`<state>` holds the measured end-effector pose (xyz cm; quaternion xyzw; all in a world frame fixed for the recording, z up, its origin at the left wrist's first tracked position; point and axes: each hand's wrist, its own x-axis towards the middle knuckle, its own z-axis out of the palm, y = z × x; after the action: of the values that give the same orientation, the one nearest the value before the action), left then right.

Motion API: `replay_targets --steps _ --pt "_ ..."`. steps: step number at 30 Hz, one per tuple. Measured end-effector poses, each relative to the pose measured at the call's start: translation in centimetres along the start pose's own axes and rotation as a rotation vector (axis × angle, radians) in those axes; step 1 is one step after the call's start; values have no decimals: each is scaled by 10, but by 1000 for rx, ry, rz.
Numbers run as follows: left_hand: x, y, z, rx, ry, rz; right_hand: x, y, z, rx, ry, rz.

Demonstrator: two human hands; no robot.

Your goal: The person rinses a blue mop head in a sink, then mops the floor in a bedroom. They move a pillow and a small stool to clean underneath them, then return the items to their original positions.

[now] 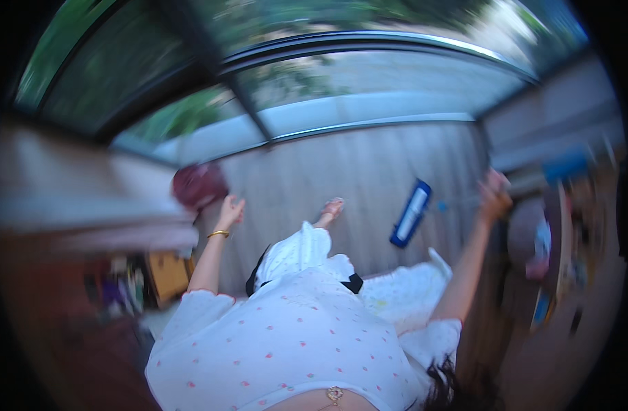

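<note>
My left hand [233, 209] hangs in front of me, with a gold bangle on the wrist. Its fingers are loosely bent and apart, and nothing shows between them. Just beyond it sits a rounded dark red object [200, 185], too blurred to name. Out to the right, my right hand [494, 196] is raised near the furniture along that side. A pinkish patch shows at its fingers; blur hides whether it is a held thing or the fingertips. Between the hands, a long blue-and-white object [411, 213] lies on the wood-look floor [283, 180].
My foot [333, 206] is forward on the floor. Dark-framed windows [375, 43] span the far side, with greenery outside. On the right, a blue item [565, 165] and a shelf-like unit [565, 241] are smeared. At left stands a yellowish-brown box-like piece [169, 275].
</note>
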<state>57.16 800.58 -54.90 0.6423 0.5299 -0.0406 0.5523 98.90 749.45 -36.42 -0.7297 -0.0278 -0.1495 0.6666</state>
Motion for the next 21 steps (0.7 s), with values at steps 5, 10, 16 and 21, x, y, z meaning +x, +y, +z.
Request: replay_targets --steps 5,10,16,21 --pt "-67 365 199 -249 -705 1031 -15 6 84 -482 -153 -464" --pt "-187 488 231 -427 -795 1554 -41 67 93 -383 -251 -169" --pt "-204 535 272 -779 -1302 1283 2 84 92 -537 -56 -249" --pt "-183 594 334 -774 -1562 1300 69 92 77 -570 46 -301"
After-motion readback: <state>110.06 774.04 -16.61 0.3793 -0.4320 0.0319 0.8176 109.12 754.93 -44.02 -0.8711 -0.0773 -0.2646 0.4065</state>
